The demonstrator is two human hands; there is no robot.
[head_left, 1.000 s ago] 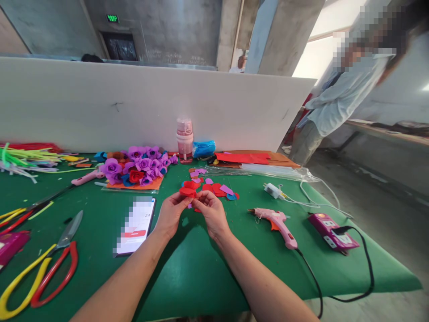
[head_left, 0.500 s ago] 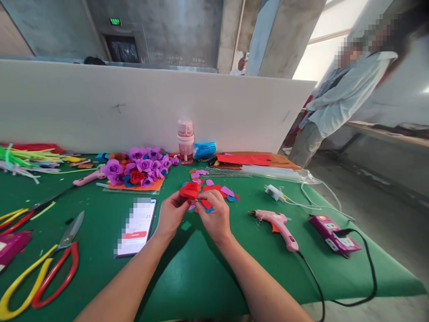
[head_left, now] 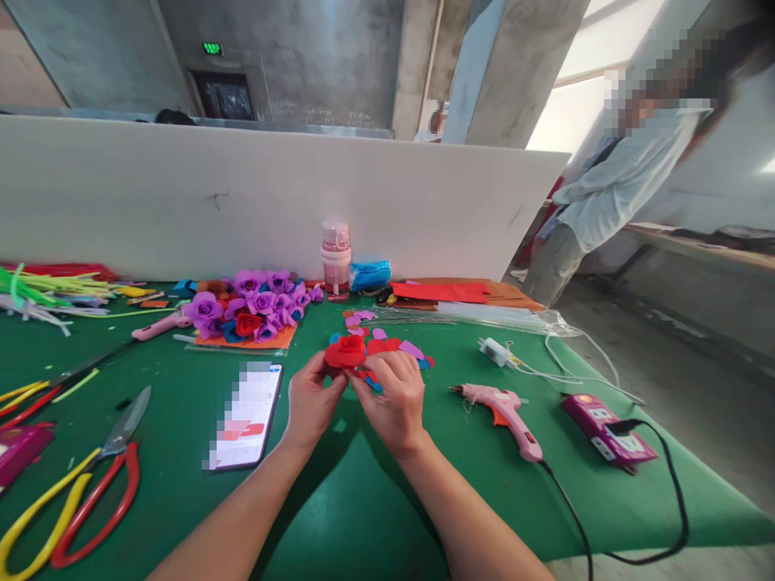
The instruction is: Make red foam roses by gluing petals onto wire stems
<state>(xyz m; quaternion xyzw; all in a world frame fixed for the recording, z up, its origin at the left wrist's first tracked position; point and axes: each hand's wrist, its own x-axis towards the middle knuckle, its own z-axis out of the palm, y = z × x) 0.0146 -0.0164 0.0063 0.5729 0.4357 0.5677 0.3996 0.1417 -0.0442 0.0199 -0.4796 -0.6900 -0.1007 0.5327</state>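
Note:
A red paper flower [head_left: 346, 352] with curled petals is held up over the middle of the green table [head_left: 363, 516]. My left hand [head_left: 312, 399] is closed on its left side and underside, thumb and fingers pinching the base. My right hand [head_left: 392, 397] pinches its right edge with thumb and fingertips. The fingers hide the flower's underside. Behind the hands lie loose cut petals [head_left: 412, 349] in red, purple and blue. Left of my left hand rests a phone [head_left: 254, 420] with a lit screen, and a pink glue gun [head_left: 502, 411] lies right of my right hand.
Finished purple, red and blue flowers [head_left: 260, 303] are heaped at the back left. Scissors [head_left: 115, 452] lie at the left. A pink bottle [head_left: 336, 262] stands by the white board [head_left: 242, 194]. A magenta power strip [head_left: 605, 428] with a black cord sits right. A person [head_left: 630, 177] stands beyond.
Between my hands the red flower has turned, and its petals now show more openly. My right hand's fingers have shifted to its right edge. The left hand keeps its hold.

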